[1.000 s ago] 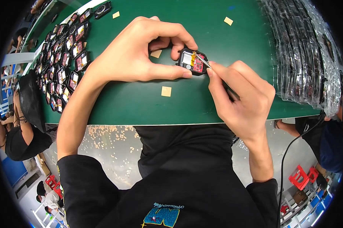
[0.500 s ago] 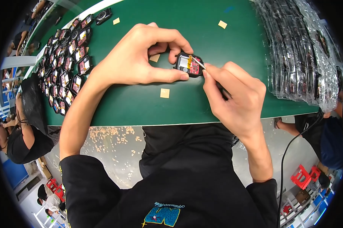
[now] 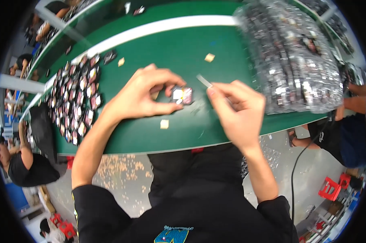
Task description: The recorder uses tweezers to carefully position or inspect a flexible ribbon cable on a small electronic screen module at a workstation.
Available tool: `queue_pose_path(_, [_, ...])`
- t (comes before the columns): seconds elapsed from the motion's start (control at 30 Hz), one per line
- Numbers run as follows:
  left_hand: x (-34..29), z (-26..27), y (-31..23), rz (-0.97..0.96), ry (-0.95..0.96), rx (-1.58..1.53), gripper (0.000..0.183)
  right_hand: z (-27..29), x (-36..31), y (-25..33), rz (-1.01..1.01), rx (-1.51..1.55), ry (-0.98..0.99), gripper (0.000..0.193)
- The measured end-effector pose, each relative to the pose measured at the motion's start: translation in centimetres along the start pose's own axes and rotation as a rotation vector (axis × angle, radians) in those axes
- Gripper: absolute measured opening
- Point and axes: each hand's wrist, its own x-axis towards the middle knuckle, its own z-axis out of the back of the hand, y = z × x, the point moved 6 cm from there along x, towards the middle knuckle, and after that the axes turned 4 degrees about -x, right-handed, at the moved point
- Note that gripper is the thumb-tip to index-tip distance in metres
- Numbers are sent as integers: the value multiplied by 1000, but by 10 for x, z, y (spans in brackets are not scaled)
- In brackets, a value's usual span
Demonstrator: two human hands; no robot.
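A small black electronic device housing [image 3: 182,95] sits between the thumb and fingers of my left hand [image 3: 146,95], which grips it by its left side. Its open face shows a red circuit board and a white part, slightly smeared by motion. My right hand [image 3: 240,109] pinches a slim silvery tool [image 3: 204,81], its blurred tip up and left of the fingers. The kind of tool is hard to make out. A gap of green table separates the tool from the housing. Just nearer than my left hand lies a small pale yellow square [image 3: 164,124].
Many similar open housings [image 3: 71,95] crowd the left of the green table [image 3: 142,139]. Clear plastic trays [image 3: 290,60], stacked and filled, stand at the right. More pale squares [image 3: 209,58] lie on the table; a white ledge [image 3: 170,25] runs along the back. Co-workers sit at both sides.
My right hand has drawn the tool away from the housing, where its tip touched the board. The whole view has shifted, bringing the table's back ledge into sight. My left hand keeps its grip.
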Motion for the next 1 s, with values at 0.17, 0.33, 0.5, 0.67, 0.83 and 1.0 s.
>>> queue_pose_path(0.17, [7,24,4,60,-170,-226,48,6,-3,-1,-1,43,-24,9])
queue_pose_path(0.33, [90,55,-51,-42,-189,-267,51,6,-4,4,9,62,-13,11])
queue_pose_path(0.5, [197,21,-131,-416,56,-45,44,6,-4,7,15,80,-2,12])
queue_pose_path(0.67, [243,-5,-128,-526,201,35,38,3,-4,5,4,84,2,13])
queue_pose_path(0.83, [220,32,-95,-447,-56,25,34,6,-5,2,1,134,15,13])
queue_pose_path(1.0, [172,99,37,-82,-184,474,34,5,-5,5,10,123,73,11])
